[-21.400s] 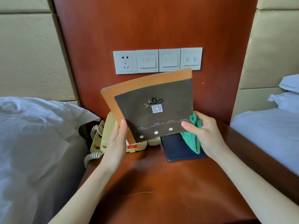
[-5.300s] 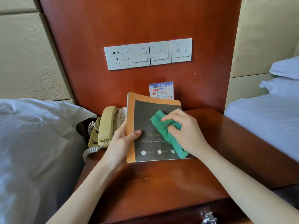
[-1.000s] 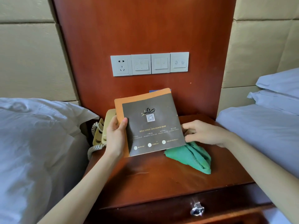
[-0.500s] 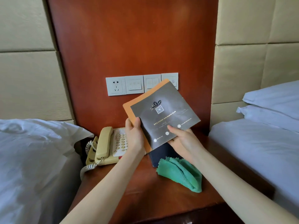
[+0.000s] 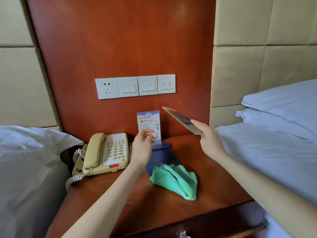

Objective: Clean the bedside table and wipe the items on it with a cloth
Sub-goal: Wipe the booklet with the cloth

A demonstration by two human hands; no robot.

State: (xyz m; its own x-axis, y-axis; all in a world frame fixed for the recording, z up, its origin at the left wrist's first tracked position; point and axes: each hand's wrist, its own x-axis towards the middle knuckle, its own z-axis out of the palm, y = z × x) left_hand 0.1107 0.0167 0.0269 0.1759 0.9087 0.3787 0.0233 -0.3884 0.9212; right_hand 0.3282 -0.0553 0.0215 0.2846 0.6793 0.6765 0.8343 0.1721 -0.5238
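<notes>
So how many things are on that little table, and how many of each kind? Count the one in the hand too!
Phone: 1
Green cloth: 1
Dark blue folder: 1
Standing card: 1
Booklet, held up in the right hand: 1
Total: 5
The left hand holds nothing.

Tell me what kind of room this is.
Probably a twin hotel room: a wooden bedside table between two white-sheeted beds, a beige corded telephone, and a printed notice card against the wall.
</notes>
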